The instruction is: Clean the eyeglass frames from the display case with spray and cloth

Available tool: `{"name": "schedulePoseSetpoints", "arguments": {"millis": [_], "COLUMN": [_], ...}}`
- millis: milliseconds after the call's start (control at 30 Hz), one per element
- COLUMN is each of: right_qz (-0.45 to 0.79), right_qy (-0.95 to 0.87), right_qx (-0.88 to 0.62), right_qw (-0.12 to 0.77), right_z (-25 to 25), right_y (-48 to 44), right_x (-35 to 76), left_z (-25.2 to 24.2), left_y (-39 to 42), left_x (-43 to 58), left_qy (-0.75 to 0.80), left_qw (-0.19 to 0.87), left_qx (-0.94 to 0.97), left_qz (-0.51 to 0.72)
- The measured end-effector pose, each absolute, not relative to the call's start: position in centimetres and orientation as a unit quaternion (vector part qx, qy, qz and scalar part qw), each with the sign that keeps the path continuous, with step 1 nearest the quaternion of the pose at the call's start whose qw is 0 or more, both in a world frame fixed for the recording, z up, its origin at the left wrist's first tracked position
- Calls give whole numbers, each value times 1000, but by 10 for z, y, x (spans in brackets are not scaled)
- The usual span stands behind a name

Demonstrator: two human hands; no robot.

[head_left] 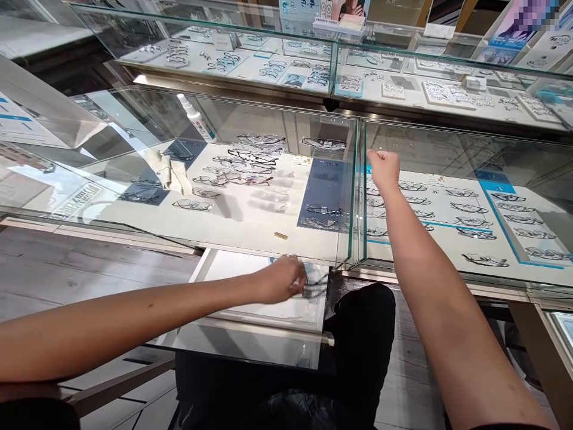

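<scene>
My left hand (pixel 281 279) reaches into a pulled-out white drawer (pixel 228 266) under the glass display case (pixel 224 119). Its fingers close on a pair of eyeglasses (pixel 314 285) lying in the drawer. My right hand (pixel 384 168) is a closed fist resting on top of the case, right by the seam between two glass panels. It seems to hold nothing. Under the glass lie several pairs of glasses (pixel 250 160) on white and blue pads.
A white spray bottle (pixel 196 117) and a crumpled cloth (pixel 172 170) lie inside the case at left. A small brass piece (pixel 281 235) sits near the case's front. A second glass counter (pixel 403 77) with more frames stands behind. My dark-trousered knee (pixel 362 334) is below.
</scene>
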State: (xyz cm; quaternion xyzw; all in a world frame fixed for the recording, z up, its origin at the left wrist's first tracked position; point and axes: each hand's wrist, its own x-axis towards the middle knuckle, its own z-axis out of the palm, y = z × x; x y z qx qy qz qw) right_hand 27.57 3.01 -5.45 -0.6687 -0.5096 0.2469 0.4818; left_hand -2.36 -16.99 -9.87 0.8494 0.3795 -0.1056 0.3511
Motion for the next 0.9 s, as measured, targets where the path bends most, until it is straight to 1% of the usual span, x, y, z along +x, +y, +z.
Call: {"name": "schedulePoseSetpoints", "arguments": {"millis": [67,133,267,400,667,900], "right_qz": [245,243,245,245,238,241], "right_qy": [-513,-512,-511,-507,-516,-515], "right_qx": [-666,-670,-674,-676,-681,-678], "right_qw": [483,479,474,475,463,465], "right_z": [-54,-54,-54,-53,-53,-52], "right_y": [30,30,31,30,29,26], "right_x": [275,275,275,273,272,271], "left_z": [-121,-138,-165,-186,-205,-228], "left_y": [-145,-116,-59,-10,79,110], "left_x": [-21,-20,-17,-9,25,46], "left_qy": [414,446,500,529,493,459], "left_qw": [262,202,121,59,38,37], "left_qx": [868,871,856,844,866,886], "left_qz": [-79,-41,42,70,68,52]}}
